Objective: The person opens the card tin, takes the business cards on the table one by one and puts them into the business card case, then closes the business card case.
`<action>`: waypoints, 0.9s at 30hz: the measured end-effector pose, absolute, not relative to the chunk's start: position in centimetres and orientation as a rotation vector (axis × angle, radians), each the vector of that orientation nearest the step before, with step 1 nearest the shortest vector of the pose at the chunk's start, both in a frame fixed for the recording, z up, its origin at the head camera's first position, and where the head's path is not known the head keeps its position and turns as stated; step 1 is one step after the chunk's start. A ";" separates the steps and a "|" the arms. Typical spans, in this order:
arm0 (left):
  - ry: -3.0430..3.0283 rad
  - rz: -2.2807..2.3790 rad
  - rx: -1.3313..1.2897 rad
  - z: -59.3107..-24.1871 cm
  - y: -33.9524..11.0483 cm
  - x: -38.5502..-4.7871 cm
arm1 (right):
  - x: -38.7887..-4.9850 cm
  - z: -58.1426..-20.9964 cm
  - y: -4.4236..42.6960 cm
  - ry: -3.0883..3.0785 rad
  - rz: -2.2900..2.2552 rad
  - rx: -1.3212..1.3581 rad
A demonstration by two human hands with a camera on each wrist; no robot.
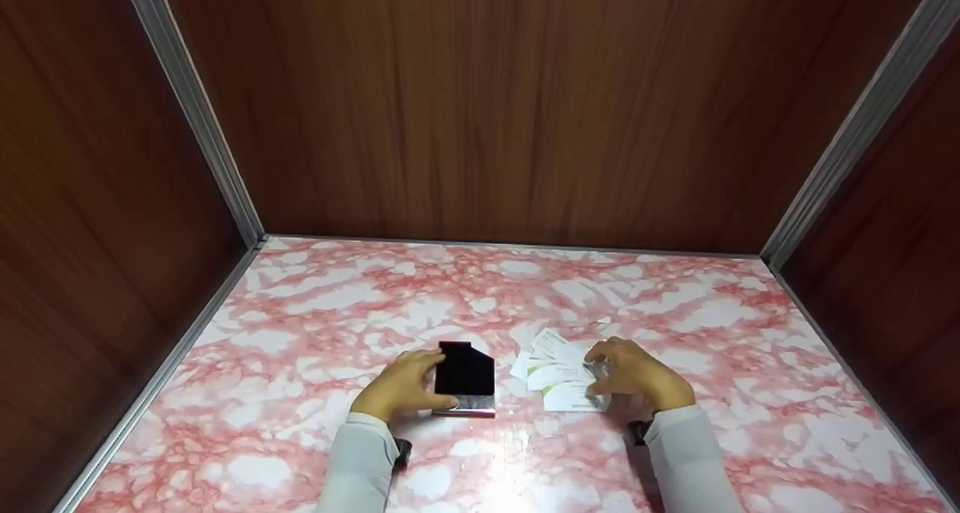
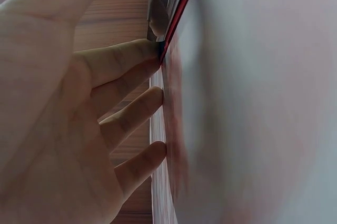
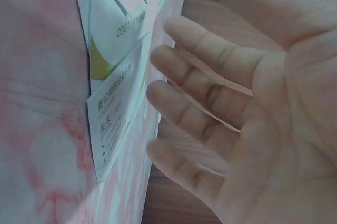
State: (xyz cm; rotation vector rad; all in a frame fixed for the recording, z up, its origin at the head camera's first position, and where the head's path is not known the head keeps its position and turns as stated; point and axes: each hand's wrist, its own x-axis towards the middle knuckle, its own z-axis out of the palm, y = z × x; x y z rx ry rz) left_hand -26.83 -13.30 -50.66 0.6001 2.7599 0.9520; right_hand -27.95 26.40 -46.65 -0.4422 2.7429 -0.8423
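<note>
The fingers (image 2: 131,114) of my left hand (image 1: 401,387) are spread, thumb and index at the black case (image 1: 466,374); I'd judge it light, stiff and slick, best held by its side edges. My right hand (image 1: 637,374), also spread, is at the right edge of the fanned cards (image 1: 556,380), probably thin and bendy, best pinched at their rims. Bench (image 1: 511,423) separates both; free room runs to the wall panels (image 1: 517,123).
</note>
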 end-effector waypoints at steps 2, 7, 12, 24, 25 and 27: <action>2.766 0.950 0.613 -50.6 -13.3 -26.8 | -27.9 -46.6 26.3 2.730 -0.822 -0.461; 2.796 0.931 0.643 -50.7 -13.3 -26.9 | -28.0 -46.9 25.9 2.715 -0.763 -0.546; 2.784 0.937 0.613 -50.6 -13.3 -26.8 | -28.0 -47.1 25.4 2.708 -0.759 -0.537; 2.769 0.934 0.592 -50.6 -13.3 -26.8 | -27.9 -47.2 25.1 2.703 -0.771 -0.465; 2.770 0.933 0.593 -50.6 -13.3 -26.8 | -27.9 -47.2 25.1 2.700 -0.778 -0.466; 2.773 0.932 0.596 -50.6 -13.3 -26.9 | -27.9 -47.2 25.0 2.694 -0.791 -0.461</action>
